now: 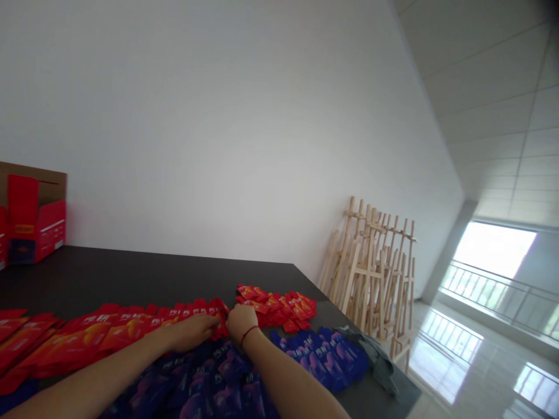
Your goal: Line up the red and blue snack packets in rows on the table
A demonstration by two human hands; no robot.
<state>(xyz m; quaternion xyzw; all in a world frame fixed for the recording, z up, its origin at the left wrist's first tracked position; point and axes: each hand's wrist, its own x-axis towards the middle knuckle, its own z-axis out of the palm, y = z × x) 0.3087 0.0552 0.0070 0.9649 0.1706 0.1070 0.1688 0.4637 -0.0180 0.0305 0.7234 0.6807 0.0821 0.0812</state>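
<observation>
A long overlapping row of glossy red packets (124, 326) with white lettering and an orange print runs along the table. At its right end, my left hand (194, 333) has its fingers closed at the near edge of a red packet (220, 326). Close beside it, my right hand (241, 322), with a thin red cord at the wrist, is curled at the same packet's right side; its fingertips are partly hidden. Dark blue packets (209, 381) lie in overlapping layers below both hands and forearms. Behind my right hand is a loose pile of red packets (283, 308).
More blue packets (327, 358) lie right of my right forearm, beside a grey cloth (378, 355) at the edge of the black table (174, 273). A red-and-brown carton (50, 230) stands at the far left. Wooden easels (371, 273) lean against the white wall.
</observation>
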